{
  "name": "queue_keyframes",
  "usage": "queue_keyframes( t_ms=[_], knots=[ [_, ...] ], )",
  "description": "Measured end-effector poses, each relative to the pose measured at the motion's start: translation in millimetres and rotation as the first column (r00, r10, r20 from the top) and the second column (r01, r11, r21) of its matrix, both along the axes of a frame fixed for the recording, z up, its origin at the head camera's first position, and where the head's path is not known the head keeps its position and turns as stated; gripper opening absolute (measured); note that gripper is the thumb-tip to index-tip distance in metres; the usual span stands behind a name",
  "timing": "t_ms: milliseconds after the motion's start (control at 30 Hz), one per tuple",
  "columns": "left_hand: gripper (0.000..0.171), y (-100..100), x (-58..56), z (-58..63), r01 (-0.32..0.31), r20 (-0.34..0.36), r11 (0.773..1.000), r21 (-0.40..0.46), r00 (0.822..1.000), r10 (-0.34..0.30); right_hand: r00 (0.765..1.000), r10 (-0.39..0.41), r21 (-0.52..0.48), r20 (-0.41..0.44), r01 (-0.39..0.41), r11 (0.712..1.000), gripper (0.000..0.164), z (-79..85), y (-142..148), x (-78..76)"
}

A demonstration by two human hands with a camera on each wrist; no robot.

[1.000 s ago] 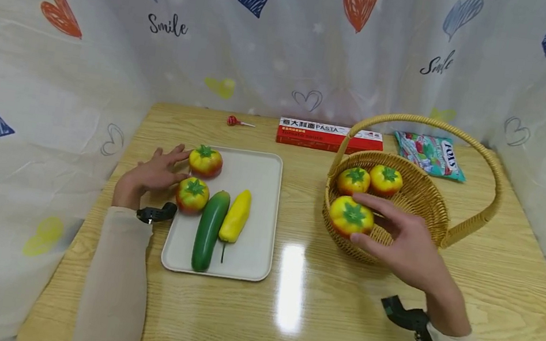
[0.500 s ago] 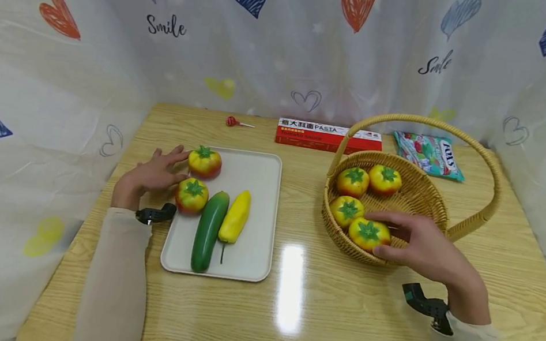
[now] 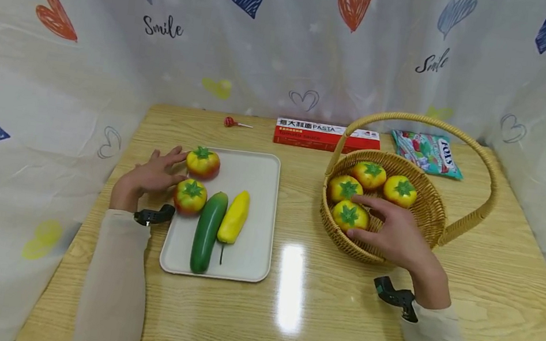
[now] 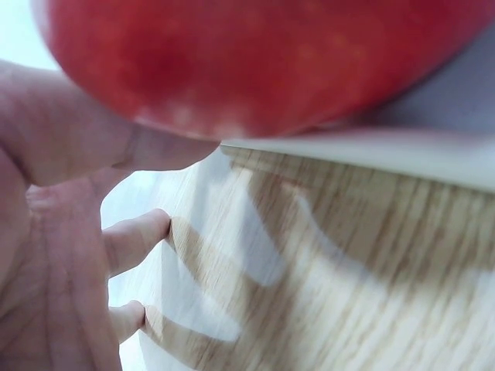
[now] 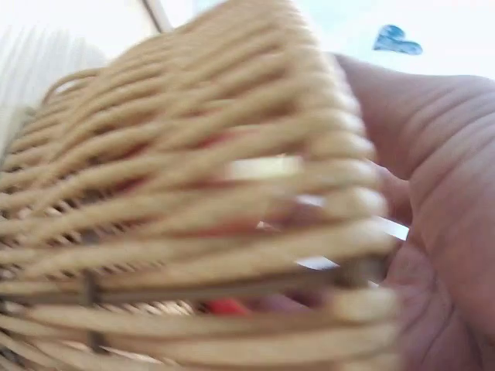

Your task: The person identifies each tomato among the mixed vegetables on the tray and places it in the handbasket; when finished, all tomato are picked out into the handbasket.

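Observation:
My right hand (image 3: 395, 231) is inside the wicker basket (image 3: 437, 208), thumb and fingers on either side of a yellow-red tomato (image 3: 349, 215) near the front left wall. Beside it lie several more tomatoes with green leafy tops, among them one tomato (image 3: 400, 191) on the right. In the right wrist view the basket weave (image 5: 178, 178) covers most of what this hand holds. My left hand (image 3: 148, 176) rests at the tray's left edge, fingers extended, close to two tomatoes, the back one (image 3: 203, 163) and the front one (image 3: 190, 197). Its thumb lies against the red underside (image 4: 255, 69) of one.
The white tray (image 3: 244, 260) also bears a green cucumber (image 3: 209, 231) and a yellow pepper (image 3: 234, 217). Along the back are a lollipop (image 3: 230, 122), a red pasta box (image 3: 327, 138) and a candy bag (image 3: 427, 153). The basket's tall handle (image 3: 488, 183) arches over its right side.
My right hand lowered a tomato into the basket, then shifted it left along the front wall. The other tomatoes in the basket moved back and right. The left hand stayed put.

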State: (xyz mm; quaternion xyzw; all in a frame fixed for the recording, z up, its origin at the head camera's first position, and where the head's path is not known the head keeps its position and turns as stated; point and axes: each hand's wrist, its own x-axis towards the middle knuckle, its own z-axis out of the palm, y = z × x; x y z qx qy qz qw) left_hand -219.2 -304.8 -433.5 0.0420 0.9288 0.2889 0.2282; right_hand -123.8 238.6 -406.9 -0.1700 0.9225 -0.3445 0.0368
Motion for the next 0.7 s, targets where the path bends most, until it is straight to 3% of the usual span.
queue_keyframes(
  t_ms=[167,267,367,500,700],
  knots=[
    [0.075,0.6,-0.4,-0.1,-0.004,0.006,1.000,0.008,1.000,0.004,0.999,-0.038,0.003,-0.036,0.038,0.999,0.062,10.2,-1.0,4.1],
    [0.075,1.1,-0.8,1.1,0.000,0.004,1.000,0.005,1.000,0.000,0.996,-0.018,-0.073,-0.089,0.012,0.997,0.058,15.8,-13.2,3.6],
    [0.075,0.6,-0.7,2.7,0.004,-0.003,1.000,-0.010,1.000,-0.004,0.989,0.066,-0.142,-0.135,-0.085,0.986,0.057,21.7,-43.8,-4.0],
    [0.075,0.0,0.9,3.8,0.004,-0.007,1.000,-0.015,1.000,-0.005,0.978,0.176,-0.242,-0.113,-0.199,0.950,0.060,24.8,-96.9,-20.7],
    [0.076,1.2,1.5,0.8,-0.005,0.000,1.000,-0.002,1.000,0.005,0.971,0.230,-0.377,-0.068,-0.238,0.895,0.062,17.2,-164.8,-49.7]
  ],
)
